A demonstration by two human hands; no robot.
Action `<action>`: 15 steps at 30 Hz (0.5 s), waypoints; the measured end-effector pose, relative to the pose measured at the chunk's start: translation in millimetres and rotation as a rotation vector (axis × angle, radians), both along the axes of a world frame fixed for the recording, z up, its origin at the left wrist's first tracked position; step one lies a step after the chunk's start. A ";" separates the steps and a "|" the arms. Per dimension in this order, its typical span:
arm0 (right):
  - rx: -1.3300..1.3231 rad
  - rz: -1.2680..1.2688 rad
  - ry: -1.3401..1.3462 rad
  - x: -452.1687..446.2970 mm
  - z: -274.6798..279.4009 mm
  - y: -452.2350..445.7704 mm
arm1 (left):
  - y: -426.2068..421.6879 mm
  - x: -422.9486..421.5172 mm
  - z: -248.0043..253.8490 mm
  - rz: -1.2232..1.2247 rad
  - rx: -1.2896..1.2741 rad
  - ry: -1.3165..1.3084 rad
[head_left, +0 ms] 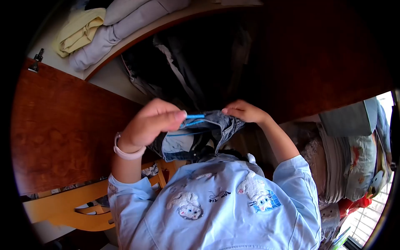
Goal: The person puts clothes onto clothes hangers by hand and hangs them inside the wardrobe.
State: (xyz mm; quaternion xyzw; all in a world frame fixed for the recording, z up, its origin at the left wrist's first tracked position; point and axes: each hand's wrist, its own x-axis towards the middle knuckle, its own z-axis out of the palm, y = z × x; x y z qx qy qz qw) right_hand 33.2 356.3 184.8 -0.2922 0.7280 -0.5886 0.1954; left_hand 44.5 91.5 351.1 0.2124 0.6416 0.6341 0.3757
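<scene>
Pale-blue cat-embroidered shirt nearest, black lettering seemingly reading "Bow Tie", left hand pinched shut on a blue rod, right hand clamped on grey jeans, which hung between both hands before the open wardrobe.

One head-worn camera looks forward and steeply down from just above the pale blue cloth shirt with white cat figures, the bare left hand and bare right hand close before it, facing an open, reddish-brown wooden cupboard
</scene>
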 end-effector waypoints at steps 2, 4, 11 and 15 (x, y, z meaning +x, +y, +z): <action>0.201 0.116 -0.190 -14.7 -10.8 -6.4 | -4.9 4.0 -8.1 -0.018 -0.019 0.012; 0.230 0.029 -0.113 -25.4 -39.7 -14.1 | -3.7 6.4 -19.1 0.173 -0.059 -0.005; 0.364 -0.791 0.018 -74.5 -48.9 -44.8 | -60.4 -45.5 -54.4 0.676 0.082 -0.291; 0.557 -0.709 0.139 -137.0 -56.2 -95.1 | -95.0 -59.7 -74.8 0.885 0.181 -0.235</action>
